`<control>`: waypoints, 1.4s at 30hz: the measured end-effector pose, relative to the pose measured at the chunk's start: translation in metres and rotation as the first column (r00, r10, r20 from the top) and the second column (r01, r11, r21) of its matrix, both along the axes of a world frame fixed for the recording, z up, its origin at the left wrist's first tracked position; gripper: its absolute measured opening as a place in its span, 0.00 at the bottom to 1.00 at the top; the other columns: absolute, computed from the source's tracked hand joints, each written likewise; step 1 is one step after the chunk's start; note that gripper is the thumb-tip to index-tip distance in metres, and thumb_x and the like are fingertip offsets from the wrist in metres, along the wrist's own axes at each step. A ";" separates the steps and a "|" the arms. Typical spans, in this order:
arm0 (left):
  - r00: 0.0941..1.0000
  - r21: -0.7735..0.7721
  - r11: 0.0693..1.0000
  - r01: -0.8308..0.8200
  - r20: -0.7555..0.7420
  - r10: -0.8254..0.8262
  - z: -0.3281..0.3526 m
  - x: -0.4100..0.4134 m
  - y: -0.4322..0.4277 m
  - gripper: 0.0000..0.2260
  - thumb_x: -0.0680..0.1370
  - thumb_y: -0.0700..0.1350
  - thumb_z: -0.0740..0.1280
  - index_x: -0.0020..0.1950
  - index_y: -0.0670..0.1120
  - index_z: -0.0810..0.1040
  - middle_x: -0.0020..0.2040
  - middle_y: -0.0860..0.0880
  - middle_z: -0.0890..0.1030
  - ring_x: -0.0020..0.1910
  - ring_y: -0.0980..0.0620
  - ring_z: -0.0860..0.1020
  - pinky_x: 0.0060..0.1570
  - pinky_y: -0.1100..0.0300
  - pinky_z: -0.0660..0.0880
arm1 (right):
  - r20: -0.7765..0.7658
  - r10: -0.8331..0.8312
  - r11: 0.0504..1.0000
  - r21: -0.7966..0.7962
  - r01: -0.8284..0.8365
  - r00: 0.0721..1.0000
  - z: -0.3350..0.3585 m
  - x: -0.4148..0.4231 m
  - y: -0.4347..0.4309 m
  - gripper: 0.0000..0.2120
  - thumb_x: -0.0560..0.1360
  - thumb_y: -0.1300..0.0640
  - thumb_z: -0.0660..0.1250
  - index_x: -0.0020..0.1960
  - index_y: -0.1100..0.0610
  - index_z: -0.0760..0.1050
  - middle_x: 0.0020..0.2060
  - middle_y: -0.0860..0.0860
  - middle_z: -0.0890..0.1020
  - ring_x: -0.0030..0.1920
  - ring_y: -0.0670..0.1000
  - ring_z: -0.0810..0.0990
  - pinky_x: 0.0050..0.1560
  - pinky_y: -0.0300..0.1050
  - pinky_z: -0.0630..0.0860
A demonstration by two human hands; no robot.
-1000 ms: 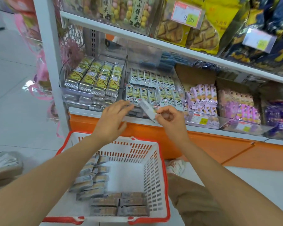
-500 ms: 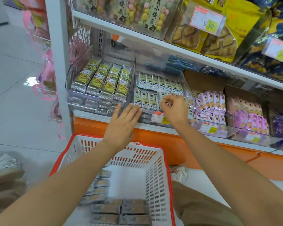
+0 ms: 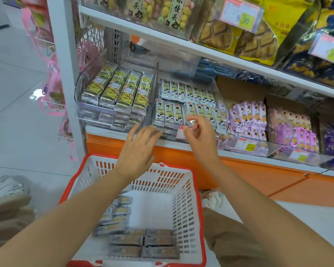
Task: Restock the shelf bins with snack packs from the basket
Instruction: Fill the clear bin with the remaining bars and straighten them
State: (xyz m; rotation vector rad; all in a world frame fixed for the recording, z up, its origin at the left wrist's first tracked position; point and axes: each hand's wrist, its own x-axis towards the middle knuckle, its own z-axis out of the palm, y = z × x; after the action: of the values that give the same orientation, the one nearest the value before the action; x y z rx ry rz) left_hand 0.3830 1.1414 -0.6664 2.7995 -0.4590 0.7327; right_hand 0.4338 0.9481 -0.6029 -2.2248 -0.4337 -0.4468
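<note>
Step in hand: by my reading, seating a pack in the front row of the middle bin point(image 3: 223, 105), or just letting go of one.
Left hand point(image 3: 139, 151): grip apart, fingers straight and spread, tips at the bin's front lip beside the divider point(image 3: 153, 97); it holds nothing.
Right hand point(image 3: 201, 137): in front of the middle bin, fingers loosely curled. The tips are blurred, so I cannot tell whether the grip is clamped on a pack or empty.
Snack packs point(image 3: 143, 245): lying flat on the floor of the basket point(image 3: 183, 218), below both forearms and just in front of the shelf point(image 3: 239, 162).
Doing it well: set each pack face up, lined up with its row, pushed back until it touches its neighbours. The flat left hand could brace the front packs so none slides out.
Counts: one basket, two hands. The left bin point(image 3: 79, 89) shows four packs on its top layer. The middle bin shows two rows of roughly seven each. The basket holds roughly a dozen, some overlapping, so that count is loose.
</note>
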 end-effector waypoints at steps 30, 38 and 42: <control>0.785 0.279 0.942 -0.186 -0.534 0.313 -0.159 0.001 0.045 0.35 0.82 0.51 0.59 0.80 0.50 0.39 0.81 0.44 0.45 0.79 0.44 0.40 0.76 0.43 0.40 | -0.954 0.056 0.384 -0.251 -0.889 0.294 -0.290 -0.100 -0.015 0.07 0.74 0.48 0.68 0.44 0.50 0.74 0.45 0.51 0.80 0.44 0.52 0.77 0.41 0.43 0.72; 0.766 0.286 0.938 -0.194 -0.554 0.327 -0.155 0.002 0.042 0.36 0.82 0.50 0.60 0.80 0.51 0.37 0.81 0.45 0.42 0.79 0.44 0.37 0.76 0.43 0.38 | -0.945 0.013 0.405 -0.294 -0.866 0.327 -0.296 -0.103 -0.019 0.08 0.74 0.58 0.67 0.53 0.53 0.79 0.51 0.53 0.82 0.45 0.50 0.77 0.49 0.43 0.74; 0.743 0.290 0.937 -0.196 -0.580 0.335 -0.151 0.002 0.041 0.37 0.81 0.52 0.62 0.80 0.51 0.38 0.81 0.45 0.42 0.79 0.44 0.38 0.76 0.44 0.37 | -0.950 0.020 0.486 -0.264 -0.833 0.313 -0.285 -0.097 -0.022 0.11 0.74 0.59 0.68 0.55 0.54 0.80 0.52 0.52 0.82 0.48 0.50 0.77 0.53 0.43 0.75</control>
State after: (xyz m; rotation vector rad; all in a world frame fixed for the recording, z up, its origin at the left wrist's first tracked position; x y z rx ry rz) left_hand 0.3849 1.1819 -0.8170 3.1045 -0.0006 -0.2588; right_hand 0.3370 0.9258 -0.8877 -2.4679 -0.7769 1.5377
